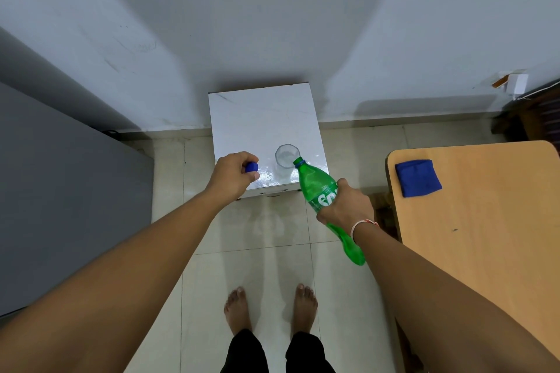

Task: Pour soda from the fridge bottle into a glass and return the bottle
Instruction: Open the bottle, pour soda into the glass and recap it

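My right hand point(345, 206) grips a green plastic soda bottle point(318, 188) round its middle. The uncapped bottle is tilted, its mouth over the rim of a clear glass point(285, 160). That glass stands near the front edge of a small white table point(260, 118). My left hand point(235, 174) holds the blue bottle cap point(251, 167) in curled fingers, just left of the glass above the table's front left corner. Whether liquid is flowing I cannot tell.
A grey fridge point(60, 191) fills the left side. A wooden table point(485, 221) stands at the right with a folded blue cloth point(418, 177) on it. Droplets wet the white table near the glass. My bare feet point(269, 309) stand on the tiled floor.
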